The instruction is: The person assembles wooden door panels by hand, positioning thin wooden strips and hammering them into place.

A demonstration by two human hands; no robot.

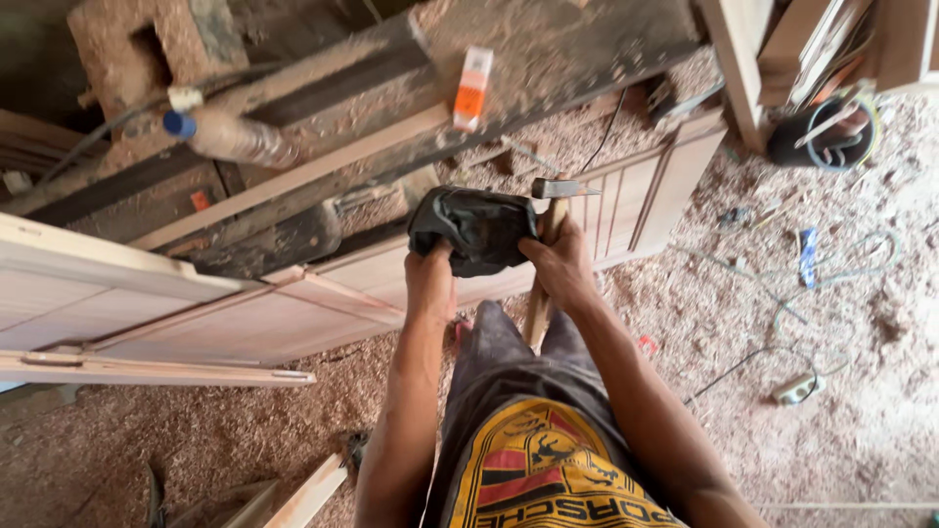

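Observation:
A crumpled black plastic bag (474,227) is held in front of me by both hands. My left hand (430,277) grips its lower left edge. My right hand (559,266) grips the bag's right side and also clasps a hammer (558,191), whose metal head sticks up above my fingers and whose wooden handle (537,311) runs down past my wrist. Just beyond the bag lies a long pale wooden panel (323,303) with grooved slats at its right end.
A dusty workbench (391,108) carries an orange-and-white tube (472,89) and a blue-capped plastic bottle (230,137). Sawdust covers the floor (782,391), with cables, a small white power strip (797,389) and a black bucket of tools (827,132). Loose wooden strips (303,499) lie at lower left.

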